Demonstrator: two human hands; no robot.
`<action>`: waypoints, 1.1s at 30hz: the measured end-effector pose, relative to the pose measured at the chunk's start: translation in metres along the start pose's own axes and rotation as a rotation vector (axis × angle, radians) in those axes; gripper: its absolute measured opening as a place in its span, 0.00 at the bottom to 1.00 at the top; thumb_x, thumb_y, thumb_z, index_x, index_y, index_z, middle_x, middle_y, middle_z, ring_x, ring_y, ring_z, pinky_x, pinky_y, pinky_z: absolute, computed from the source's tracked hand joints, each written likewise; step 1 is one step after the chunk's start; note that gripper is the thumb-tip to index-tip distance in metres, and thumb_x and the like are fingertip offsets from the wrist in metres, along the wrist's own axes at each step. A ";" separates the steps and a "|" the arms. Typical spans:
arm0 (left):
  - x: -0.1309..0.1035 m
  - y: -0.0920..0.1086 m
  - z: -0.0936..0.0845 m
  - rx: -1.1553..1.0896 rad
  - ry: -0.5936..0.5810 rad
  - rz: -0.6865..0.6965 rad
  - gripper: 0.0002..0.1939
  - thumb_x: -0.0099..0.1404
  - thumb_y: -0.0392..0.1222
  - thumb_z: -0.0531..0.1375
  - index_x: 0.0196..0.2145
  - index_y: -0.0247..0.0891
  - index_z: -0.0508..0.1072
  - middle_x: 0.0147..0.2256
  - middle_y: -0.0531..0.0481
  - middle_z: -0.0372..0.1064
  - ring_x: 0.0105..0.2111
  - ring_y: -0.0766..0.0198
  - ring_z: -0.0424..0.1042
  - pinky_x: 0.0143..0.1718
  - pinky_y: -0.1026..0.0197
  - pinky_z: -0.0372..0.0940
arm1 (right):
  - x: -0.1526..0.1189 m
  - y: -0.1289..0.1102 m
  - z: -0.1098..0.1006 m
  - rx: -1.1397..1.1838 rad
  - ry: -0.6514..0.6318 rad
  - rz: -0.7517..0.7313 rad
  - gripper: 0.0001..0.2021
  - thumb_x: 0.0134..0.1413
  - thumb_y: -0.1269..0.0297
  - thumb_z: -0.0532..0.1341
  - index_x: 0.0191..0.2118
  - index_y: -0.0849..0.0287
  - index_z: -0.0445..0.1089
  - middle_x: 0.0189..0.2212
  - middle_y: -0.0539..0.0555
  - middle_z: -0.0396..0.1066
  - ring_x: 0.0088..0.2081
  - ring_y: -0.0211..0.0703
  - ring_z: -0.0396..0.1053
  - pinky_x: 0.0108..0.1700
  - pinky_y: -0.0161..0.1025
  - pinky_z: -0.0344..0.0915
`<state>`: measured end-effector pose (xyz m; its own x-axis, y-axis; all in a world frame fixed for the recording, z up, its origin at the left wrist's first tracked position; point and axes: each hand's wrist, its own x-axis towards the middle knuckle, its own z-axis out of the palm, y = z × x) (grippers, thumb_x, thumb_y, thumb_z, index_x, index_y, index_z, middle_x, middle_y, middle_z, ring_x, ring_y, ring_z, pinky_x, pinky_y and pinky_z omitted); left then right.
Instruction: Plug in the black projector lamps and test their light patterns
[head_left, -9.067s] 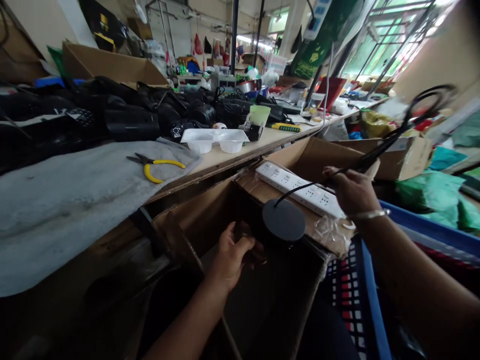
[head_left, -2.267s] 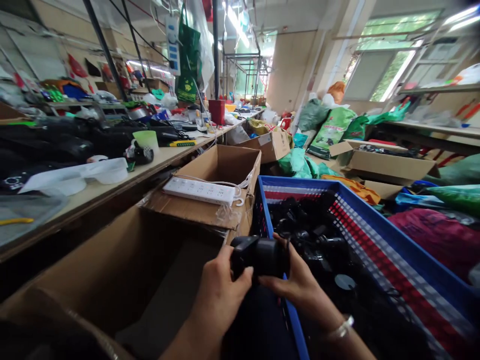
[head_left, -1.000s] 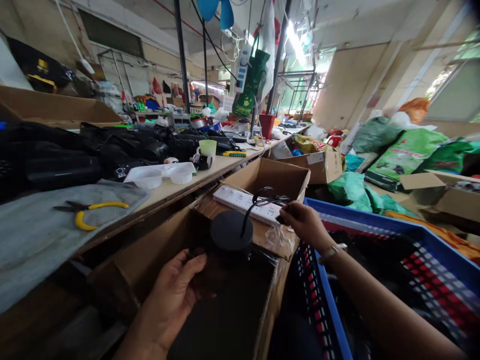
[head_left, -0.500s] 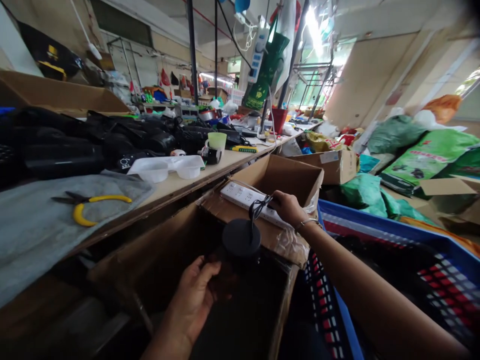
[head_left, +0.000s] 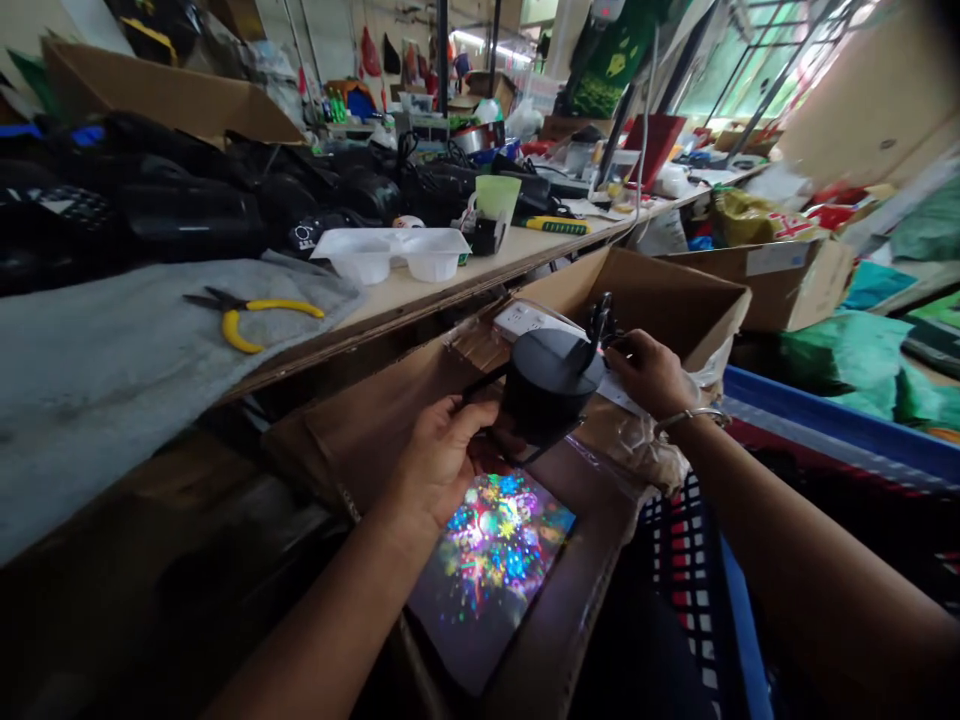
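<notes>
My left hand (head_left: 442, 455) is closed around the side of a black cylindrical projector lamp (head_left: 546, 395), tilted above an open cardboard box (head_left: 386, 395). A bright multicoloured light pattern (head_left: 504, 530) falls on a pale surface inside the box, below the lamp. A bundled black power cord (head_left: 600, 322) rises behind the lamp's top. With a bracelet at the wrist, my right hand (head_left: 651, 372) pinches the cord's end beside a white power strip (head_left: 519, 318). The lamp hides part of the strip, and my fingers hide the plug.
Yellow-handled pliers (head_left: 255, 318) lie on a grey cloth on the bench at left. Nearby are a white plastic tray (head_left: 394, 255), a light green cup (head_left: 497, 198) and a pile of black devices (head_left: 187, 205). A blue-rimmed basket (head_left: 832, 415) stands at right.
The lamp has come up closer to the power strip and now casts coloured light, where the box was dark before. The view has turned left and downward.
</notes>
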<state>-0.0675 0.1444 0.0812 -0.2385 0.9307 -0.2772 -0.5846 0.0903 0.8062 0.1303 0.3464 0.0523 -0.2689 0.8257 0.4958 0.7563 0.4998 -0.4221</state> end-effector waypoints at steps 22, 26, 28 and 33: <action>-0.002 0.003 0.001 -0.020 -0.047 0.000 0.04 0.53 0.30 0.56 0.28 0.34 0.63 0.25 0.49 0.70 0.19 0.61 0.72 0.14 0.66 0.63 | -0.007 -0.010 0.000 0.007 0.010 0.074 0.01 0.46 0.70 0.56 0.29 0.59 0.63 0.25 0.53 0.68 0.24 0.35 0.59 0.29 0.33 0.52; -0.004 0.003 0.002 -0.015 -0.040 -0.018 0.03 0.53 0.30 0.56 0.28 0.33 0.64 0.24 0.51 0.68 0.19 0.62 0.72 0.14 0.66 0.63 | -0.008 -0.016 -0.002 -0.009 -0.003 0.093 0.02 0.45 0.69 0.56 0.28 0.59 0.63 0.25 0.54 0.68 0.24 0.36 0.59 0.29 0.33 0.52; -0.005 0.003 0.002 -0.013 -0.032 -0.029 0.03 0.53 0.30 0.56 0.28 0.33 0.64 0.24 0.52 0.67 0.18 0.63 0.71 0.14 0.66 0.63 | -0.008 -0.017 -0.002 -0.019 -0.001 0.087 0.01 0.44 0.69 0.55 0.27 0.59 0.62 0.25 0.54 0.68 0.25 0.37 0.60 0.29 0.33 0.52; -0.007 0.004 0.001 -0.031 -0.040 -0.053 0.04 0.53 0.30 0.56 0.28 0.33 0.63 0.23 0.51 0.68 0.18 0.63 0.71 0.14 0.66 0.63 | -0.006 -0.013 -0.001 -0.039 0.005 0.087 0.03 0.43 0.66 0.55 0.27 0.58 0.61 0.24 0.53 0.67 0.26 0.39 0.62 0.29 0.34 0.52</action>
<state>-0.0671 0.1384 0.0867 -0.1754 0.9386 -0.2972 -0.6193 0.1295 0.7744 0.1225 0.3345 0.0553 -0.1979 0.8644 0.4623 0.7996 0.4151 -0.4340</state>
